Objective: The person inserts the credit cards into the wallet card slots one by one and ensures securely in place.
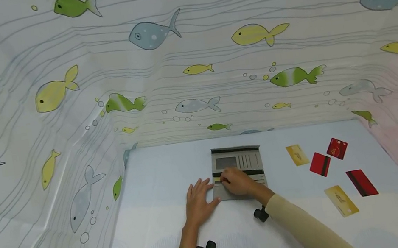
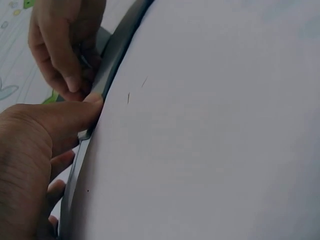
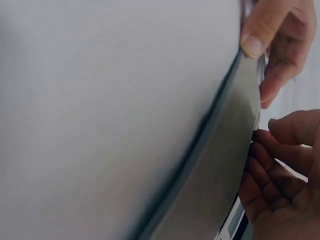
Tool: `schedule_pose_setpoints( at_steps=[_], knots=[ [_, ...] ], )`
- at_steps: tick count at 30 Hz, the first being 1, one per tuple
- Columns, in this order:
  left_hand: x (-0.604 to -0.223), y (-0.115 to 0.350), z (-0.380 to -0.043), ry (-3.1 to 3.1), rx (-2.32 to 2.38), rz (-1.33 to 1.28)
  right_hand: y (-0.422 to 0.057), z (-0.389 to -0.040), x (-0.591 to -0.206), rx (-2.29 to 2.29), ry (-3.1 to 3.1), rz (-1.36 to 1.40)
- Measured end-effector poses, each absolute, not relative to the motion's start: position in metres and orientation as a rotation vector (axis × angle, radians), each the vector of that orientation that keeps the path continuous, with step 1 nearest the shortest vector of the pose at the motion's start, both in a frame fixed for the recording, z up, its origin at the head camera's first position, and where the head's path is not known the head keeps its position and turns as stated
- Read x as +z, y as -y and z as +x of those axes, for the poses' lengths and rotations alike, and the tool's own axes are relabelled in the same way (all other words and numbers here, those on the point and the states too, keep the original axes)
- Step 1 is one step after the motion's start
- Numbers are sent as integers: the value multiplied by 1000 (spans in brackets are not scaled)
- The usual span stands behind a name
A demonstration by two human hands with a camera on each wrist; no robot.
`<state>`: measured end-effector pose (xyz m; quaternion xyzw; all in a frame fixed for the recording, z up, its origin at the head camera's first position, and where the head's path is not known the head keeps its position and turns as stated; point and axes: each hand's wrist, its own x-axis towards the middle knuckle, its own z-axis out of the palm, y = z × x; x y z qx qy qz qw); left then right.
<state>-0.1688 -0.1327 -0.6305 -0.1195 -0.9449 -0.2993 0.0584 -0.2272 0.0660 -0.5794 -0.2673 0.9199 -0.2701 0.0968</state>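
A grey wallet (image 1: 243, 161) lies unfolded flat on the white table, with card slots and a mesh window facing up. My right hand (image 1: 237, 181) is over its lower half, fingers curled, pinching a gold card (image 1: 216, 179) at a slot near the left edge; most of that card is hidden. At the wallet's lower left edge, my left hand (image 1: 198, 204) rests with fingers spread and its thumb pressing the border. The left wrist view shows this thumb (image 2: 92, 102) on the grey edge. Both hands appear in the right wrist view, the right hand (image 3: 282, 172) beside the wallet's edge.
Right of the wallet lie several loose cards: a gold card (image 1: 297, 155), a red card (image 1: 337, 149), a striped red card (image 1: 320, 164), another striped red card (image 1: 362, 182) and a gold card (image 1: 342, 201). Fish-patterned sheeting (image 1: 228, 64) surrounds the table.
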Motion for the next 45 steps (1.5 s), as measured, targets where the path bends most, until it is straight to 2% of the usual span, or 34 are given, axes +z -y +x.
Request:
schedule_pose_setpoints(
  at_steps=[8,19,34,45],
  knots=[
    [-632,136,-170,2843,-898,-366,-77,-219,-582,-779,-2768,-983],
    [-631,130,-171,2865,-879,-340,-122,-219,-584,-1135,-2774,-727],
    [-629,132,-169,2841,-888,-361,-191,-223,-582,-1138,-2848,-467],
    [-630,132,-168,2839,-854,-369,-256,-203,-582,-1103,-2908,-221]
  ],
)
